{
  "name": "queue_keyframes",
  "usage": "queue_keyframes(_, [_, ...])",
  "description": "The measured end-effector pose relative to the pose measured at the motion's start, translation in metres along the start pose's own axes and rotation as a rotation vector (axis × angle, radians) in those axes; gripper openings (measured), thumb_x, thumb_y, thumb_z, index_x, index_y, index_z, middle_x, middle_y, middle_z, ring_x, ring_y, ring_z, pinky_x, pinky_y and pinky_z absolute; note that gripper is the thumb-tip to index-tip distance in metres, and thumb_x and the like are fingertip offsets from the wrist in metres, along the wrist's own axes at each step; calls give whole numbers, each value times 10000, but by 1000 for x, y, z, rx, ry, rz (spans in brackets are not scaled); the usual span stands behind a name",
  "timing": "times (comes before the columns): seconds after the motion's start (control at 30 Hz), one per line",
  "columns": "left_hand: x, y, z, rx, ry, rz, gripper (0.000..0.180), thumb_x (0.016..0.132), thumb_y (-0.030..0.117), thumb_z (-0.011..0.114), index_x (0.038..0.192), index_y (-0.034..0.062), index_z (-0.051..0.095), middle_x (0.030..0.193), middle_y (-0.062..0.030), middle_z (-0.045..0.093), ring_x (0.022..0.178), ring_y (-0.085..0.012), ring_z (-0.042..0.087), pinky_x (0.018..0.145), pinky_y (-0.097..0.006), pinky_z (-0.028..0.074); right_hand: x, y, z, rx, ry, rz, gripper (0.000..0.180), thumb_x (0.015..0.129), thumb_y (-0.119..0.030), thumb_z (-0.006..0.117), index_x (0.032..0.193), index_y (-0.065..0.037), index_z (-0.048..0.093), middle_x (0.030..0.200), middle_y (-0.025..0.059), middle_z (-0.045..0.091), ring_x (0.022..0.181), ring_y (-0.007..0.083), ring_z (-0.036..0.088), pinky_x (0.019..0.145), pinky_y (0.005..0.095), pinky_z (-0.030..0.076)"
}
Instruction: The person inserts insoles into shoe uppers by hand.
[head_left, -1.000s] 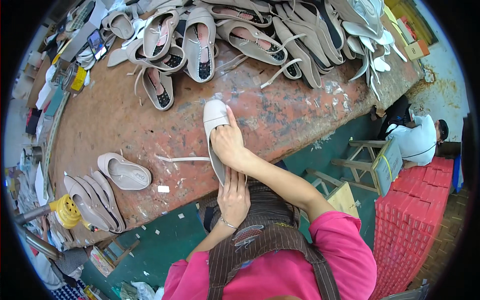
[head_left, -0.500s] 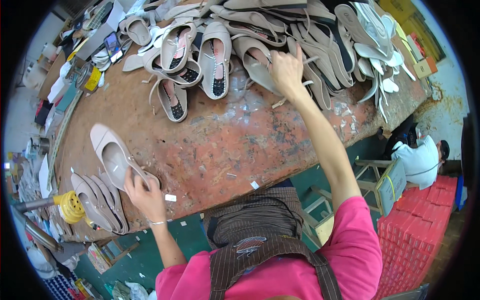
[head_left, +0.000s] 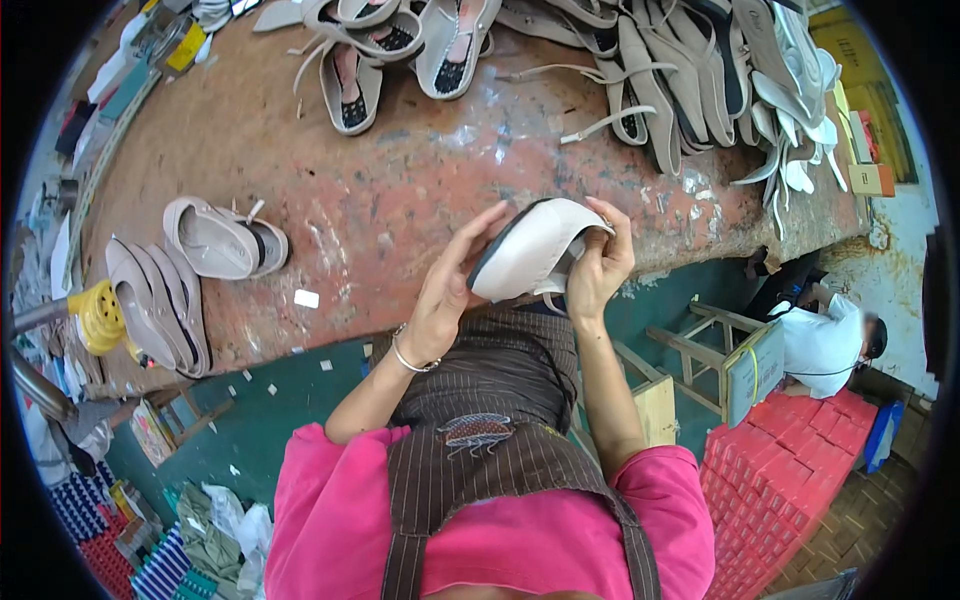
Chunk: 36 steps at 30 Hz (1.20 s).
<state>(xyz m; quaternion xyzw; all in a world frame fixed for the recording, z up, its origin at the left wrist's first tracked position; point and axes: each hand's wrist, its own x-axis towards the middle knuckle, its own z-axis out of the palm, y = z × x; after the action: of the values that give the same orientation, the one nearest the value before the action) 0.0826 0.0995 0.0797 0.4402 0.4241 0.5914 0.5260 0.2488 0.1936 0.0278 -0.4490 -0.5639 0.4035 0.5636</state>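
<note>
Both of my hands hold one beige wedge sandal [head_left: 530, 250] with a dark sole edge, tilted above the front edge of the worn reddish workbench [head_left: 400, 190]. My left hand [head_left: 450, 290] grips its lower left end. My right hand [head_left: 598, 265] clasps its right end, near a loose strap. To the left on the bench lies a finished beige sandal [head_left: 222, 240], and a row of similar sandals [head_left: 160, 310] stands stacked at the bench's front left edge.
A large heap of sandals and loose straps [head_left: 640, 70] covers the far side of the bench. A yellow spool [head_left: 100, 315] sits at the left edge. A seated person [head_left: 830, 340] is at the right by red crates [head_left: 790, 470] and a wooden stool [head_left: 710, 350].
My right hand has come back from the far heap with a sandal. My left hand has left the sandal at the bench's left side and joined it on the new one.
</note>
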Motion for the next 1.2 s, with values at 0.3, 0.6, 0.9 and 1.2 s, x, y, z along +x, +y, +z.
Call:
queue_keyframes(0.3, [-24, -2, 9, -53, 100, -37, 1011, 911, 787, 180, 1434, -51, 394, 1424, -200, 489, 1317, -288, 476, 1108, -405, 355, -38, 9, 1, -147, 78, -337, 218, 958, 68, 444, 1116, 21, 586, 1104, 123, 617, 1035, 222, 602, 1026, 385, 427])
queue_keyframes(0.6, [-26, -14, 4, -308, 54, 95, 1051, 858, 838, 166, 1406, -30, 394, 1389, -311, 468, 1310, -388, 471, 1112, -499, 355, -44, 4, -2, -204, 94, -651, 157, 966, 2, 452, 1102, -18, 529, 1097, 168, 616, 1063, 319, 614, 1106, 598, 350])
queue_keyframes(0.9, [-27, -9, 4, -252, 46, 147, 1074, 851, 842, 159, 1395, -51, 405, 1394, -308, 472, 1307, -375, 479, 1111, -485, 358, -49, 3, -2, -201, 24, -650, 163, 1002, -49, 469, 1152, -5, 516, 1130, 205, 619, 1072, 326, 613, 1040, 522, 428])
queue_keyframes(1.2, [-11, 17, 16, 451, 128, 179, 706, 1031, 494, 365, 1532, 10, 252, 1513, -274, 349, 1399, -406, 366, 1125, -419, 309, -78, -30, 13, 376, -334, 432, 310, 953, -41, 594, 1257, 15, 562, 1100, 28, 644, 947, 75, 596, 825, 223, 487])
